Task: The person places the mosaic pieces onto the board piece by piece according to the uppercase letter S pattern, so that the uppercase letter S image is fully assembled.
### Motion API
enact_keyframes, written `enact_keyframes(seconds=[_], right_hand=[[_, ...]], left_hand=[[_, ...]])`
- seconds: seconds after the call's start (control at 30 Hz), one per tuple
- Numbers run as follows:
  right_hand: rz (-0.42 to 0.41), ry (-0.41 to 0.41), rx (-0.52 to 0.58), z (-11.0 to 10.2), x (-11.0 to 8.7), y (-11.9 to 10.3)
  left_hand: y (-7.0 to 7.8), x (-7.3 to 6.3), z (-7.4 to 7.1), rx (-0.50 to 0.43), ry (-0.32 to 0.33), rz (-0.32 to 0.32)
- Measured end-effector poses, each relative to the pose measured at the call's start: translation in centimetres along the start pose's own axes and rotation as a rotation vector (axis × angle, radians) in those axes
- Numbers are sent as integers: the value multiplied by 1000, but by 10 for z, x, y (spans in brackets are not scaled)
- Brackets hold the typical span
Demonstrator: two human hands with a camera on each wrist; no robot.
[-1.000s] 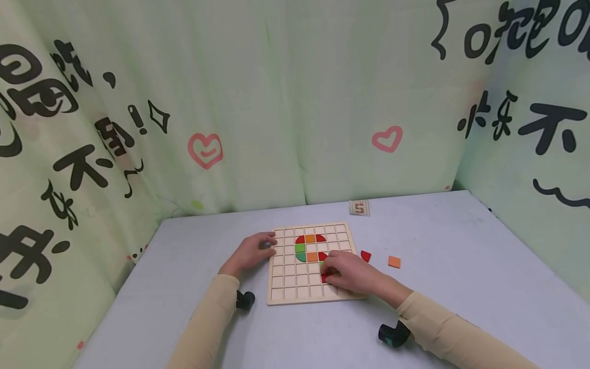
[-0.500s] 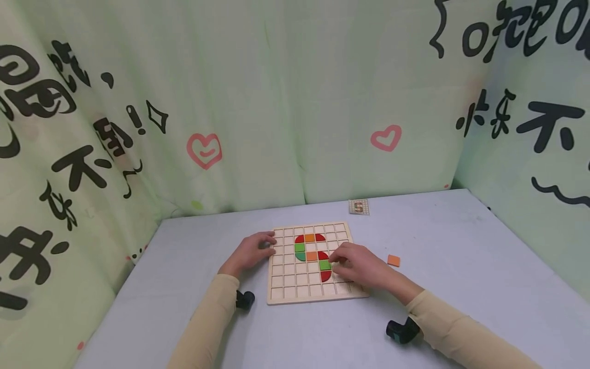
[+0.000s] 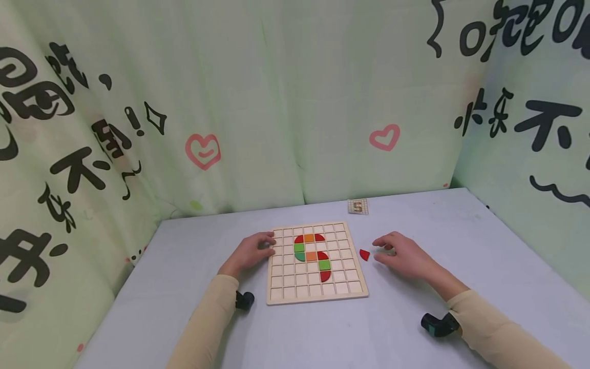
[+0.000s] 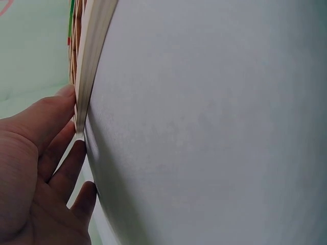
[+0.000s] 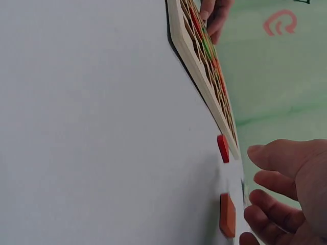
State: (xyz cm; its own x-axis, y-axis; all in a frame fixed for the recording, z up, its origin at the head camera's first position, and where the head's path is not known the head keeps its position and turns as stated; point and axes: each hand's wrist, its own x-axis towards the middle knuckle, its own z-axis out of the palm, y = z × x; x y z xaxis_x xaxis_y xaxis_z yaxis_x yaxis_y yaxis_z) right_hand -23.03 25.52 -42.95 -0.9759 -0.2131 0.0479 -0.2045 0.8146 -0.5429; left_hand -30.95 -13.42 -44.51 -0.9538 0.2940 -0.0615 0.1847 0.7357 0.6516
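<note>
A wooden grid board (image 3: pixel 295 294) lies on the table, with red, orange and green tiles (image 3: pixel 324 265) set in an S-like curve. My left hand (image 3: pixel 249 253) rests at its left edge; in the left wrist view the thumb (image 4: pixel 60 99) touches the rim, the other fingers loosely spread beside it. To the right of the board, my right hand (image 3: pixel 405 256) hovers with parted, relaxed fingers and holds nothing. A loose red quarter-round tile (image 3: pixel 364 254) lies just left of its fingertips. An orange square tile (image 5: pixel 228 215) sits below the fingers in the right wrist view, hidden in the head view.
A small card (image 3: pixel 357 206) with a gridded pattern lies near the table's back edge, behind the board. Pale green curtains (image 3: pixel 295 102) with black writing and pink hearts enclose the white table (image 3: pixel 207 225).
My right hand has moved off the board to the right, uncovering the green and red tiles and the loose red tile, and now covers the orange one. The left hand stays put.
</note>
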Motion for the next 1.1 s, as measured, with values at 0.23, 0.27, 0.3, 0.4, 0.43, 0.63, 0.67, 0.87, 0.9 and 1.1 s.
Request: enact_keyframes(seconds=[0.23,0.27,0.3,0.4,0.43,0.63,0.67,0.87,0.9,1.1], right_hand=[[79,-39,-30,-12,-11,19],[79,-47,-33,-12,-13,20],[75,-53,-35,-12,-14,20],[54,-60,-36,-11,-17,20],[43,-59,-35,-11,-17,20],[-12,-44,-34,-8,-17,18],[-14,-42,-34,-7,-17,18],[-10,-32,-32,-7,-15,17],[-8,-34,-31,-7,-15,16],[-30,-31,-47,-7,-15,16]], left_hand=[[-1,-1,2,-6,6,-8],[-1,-1,2,-6,6,-7],[-1,-2,2,-9,7,-7],[-1,-2,3,-11,10,-4],[-2,-2,3,-12,11,-3],[-3,-1,3,-9,13,7],[-3,-1,3,-9,12,7],[-3,-2,0,-13,11,16],[-3,-2,0,-12,12,19],[-3,-1,2,-12,7,15]])
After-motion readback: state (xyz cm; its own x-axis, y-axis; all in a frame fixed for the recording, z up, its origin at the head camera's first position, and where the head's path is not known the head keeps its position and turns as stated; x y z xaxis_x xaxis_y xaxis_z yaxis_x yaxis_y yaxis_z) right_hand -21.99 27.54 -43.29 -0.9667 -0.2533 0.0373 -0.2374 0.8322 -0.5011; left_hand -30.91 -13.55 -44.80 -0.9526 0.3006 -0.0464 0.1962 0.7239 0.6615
